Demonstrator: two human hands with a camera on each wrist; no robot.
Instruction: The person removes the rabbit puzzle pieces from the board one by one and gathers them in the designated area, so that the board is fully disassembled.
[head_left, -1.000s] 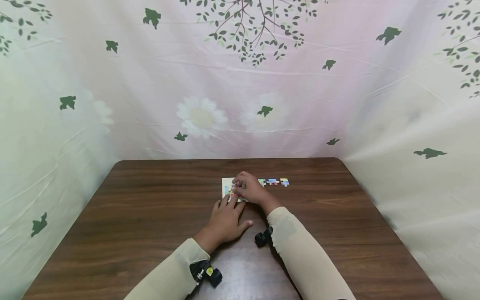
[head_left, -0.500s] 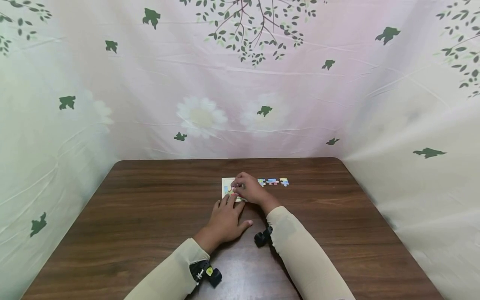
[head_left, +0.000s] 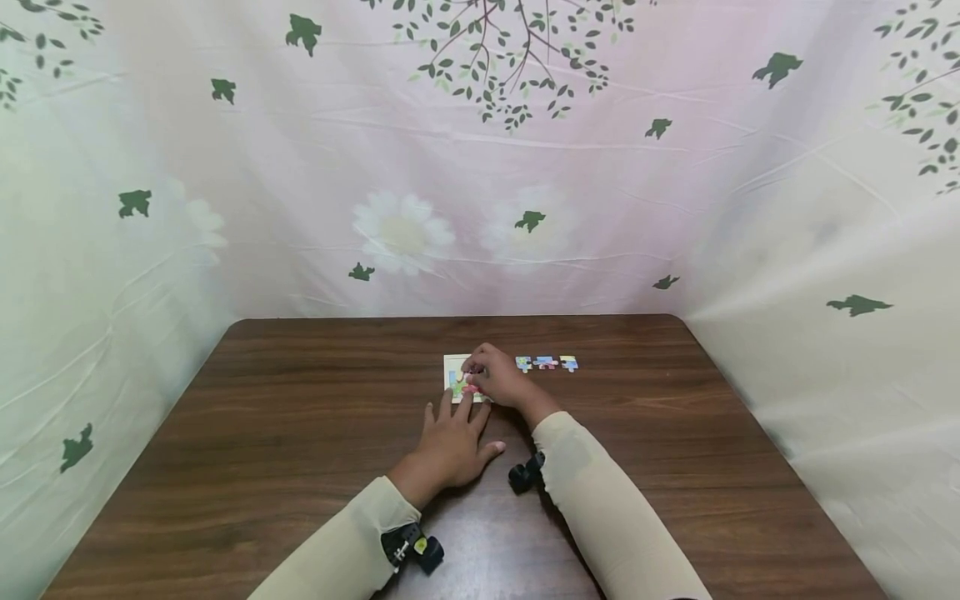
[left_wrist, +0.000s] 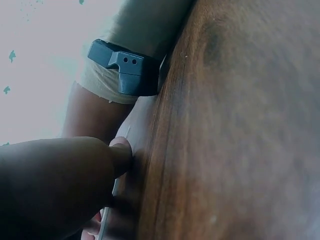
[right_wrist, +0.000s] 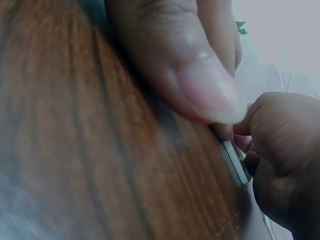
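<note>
A small jigsaw puzzle board (head_left: pixel 453 365) with a pale frame lies on the wooden table in the head view. My right hand (head_left: pixel 501 377) bends over it, thumb and fingers pinching a puzzle piece (head_left: pixel 472 377) that is mostly hidden. Flat on the table, my left hand (head_left: pixel 450 446) spreads its fingers so the tips touch the board's near edge. The right wrist view has the left thumb (right_wrist: pixel 210 90) large in front, with the curled right hand behind at the board's edge. In the left wrist view, the left hand (left_wrist: pixel 55 180) blocks most of the board.
To the right of the board lie three loose puzzle pieces in a row: one near the hand (head_left: pixel 522 363), a middle piece (head_left: pixel 546 362) and an outer piece (head_left: pixel 569 363). A patterned curtain (head_left: pixel 465 183) encloses the table's back and sides.
My left fingers have drawn back slightly and spread, showing a bit more of the board. The right hand has stayed almost in place over the board.
</note>
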